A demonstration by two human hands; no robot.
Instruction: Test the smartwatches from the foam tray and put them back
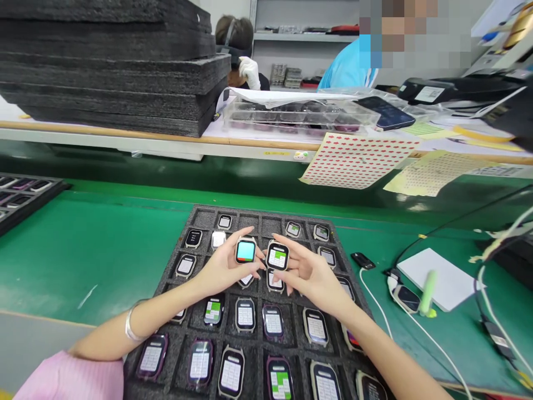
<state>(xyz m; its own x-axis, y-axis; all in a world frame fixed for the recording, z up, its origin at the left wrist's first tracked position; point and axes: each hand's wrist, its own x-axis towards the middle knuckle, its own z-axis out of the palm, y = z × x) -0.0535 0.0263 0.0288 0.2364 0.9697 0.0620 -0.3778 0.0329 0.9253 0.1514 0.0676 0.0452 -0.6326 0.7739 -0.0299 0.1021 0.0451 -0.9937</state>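
Over a black foam tray (164, 347) I hold two strapless smartwatches. My left hand (222, 265) grips a watch (245, 251) with a cyan screen and a red strip along its bottom. In my right hand (310, 272) is another watch (277, 256), its pale frame around a white and green screen. Both are raised side by side, screens facing up. Below them, many lit watches rest in the tray's compartments, among them a purple-framed watch (273, 322) and a pale-framed watch (231, 372). My hands hide part of the middle rows.
Black foam slabs (104, 72) are stacked on the shelf at upper left, beside clear plastic trays (291, 116) and a phone (385, 113). Another watch tray (25, 194) lies far left. Cables, a white pad (441, 272) and a green marker (428, 291) are at right. Two people sit beyond.
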